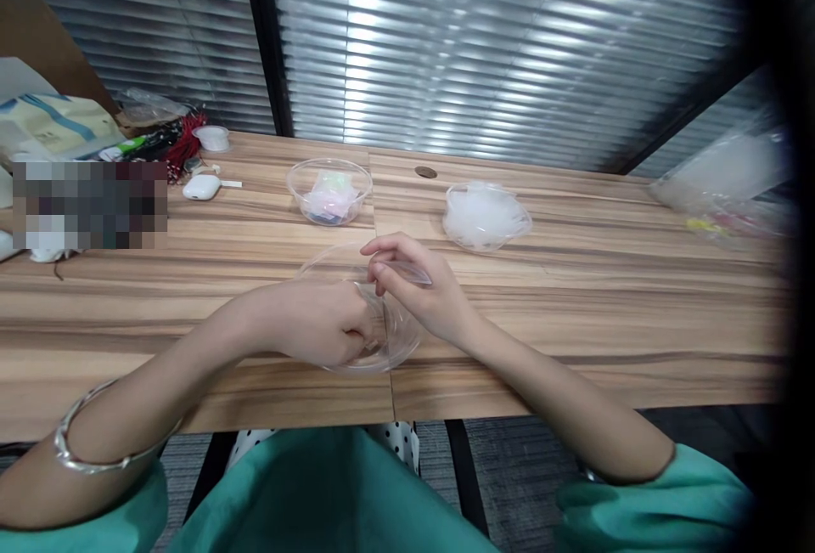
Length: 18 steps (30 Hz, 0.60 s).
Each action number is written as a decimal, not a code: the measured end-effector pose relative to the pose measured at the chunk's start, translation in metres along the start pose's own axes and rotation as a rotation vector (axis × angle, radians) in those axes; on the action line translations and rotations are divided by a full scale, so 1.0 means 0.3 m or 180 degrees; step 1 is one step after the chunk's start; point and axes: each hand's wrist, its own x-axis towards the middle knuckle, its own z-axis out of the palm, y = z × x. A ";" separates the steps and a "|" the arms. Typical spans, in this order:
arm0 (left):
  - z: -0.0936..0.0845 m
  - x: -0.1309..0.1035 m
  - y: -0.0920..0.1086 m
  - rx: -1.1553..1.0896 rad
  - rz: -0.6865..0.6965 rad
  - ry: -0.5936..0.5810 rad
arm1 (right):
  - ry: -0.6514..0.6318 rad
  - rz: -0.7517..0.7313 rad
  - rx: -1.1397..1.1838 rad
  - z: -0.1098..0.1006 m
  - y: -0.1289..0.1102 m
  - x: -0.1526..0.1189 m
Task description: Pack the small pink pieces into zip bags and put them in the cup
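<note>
My left hand [324,319] is closed, with its fingers curled down into a clear round plastic bowl [402,341] near the table's front edge. Whatever those fingers hold is hidden beneath the hand. Across the bowl's far right side bends my right hand [417,281], its thumb and fingertips drawn together. A clear plastic edge shows by its palm, but I cannot tell what is pinched there. Behind my left hand, a faint curved outline of clear plastic [318,260] lies on the table.
Beyond my hands stand a clear bowl [293,186] with pastel packets [334,192] and a container of whitish translucent pieces [485,215]. At left are a white earbud case [202,188], a small lidded tub [213,138] and red cords [186,143]. Plastic bags [726,175] lie at right.
</note>
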 end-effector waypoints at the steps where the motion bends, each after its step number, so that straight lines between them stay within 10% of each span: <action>1: -0.003 0.000 0.001 -0.0060 -0.0051 -0.0135 | -0.0007 0.0002 0.0000 0.000 0.000 -0.001; 18: -0.033 -0.005 0.017 -0.0391 -0.0474 -0.0208 | -0.0013 -0.0017 -0.0103 -0.002 -0.006 0.001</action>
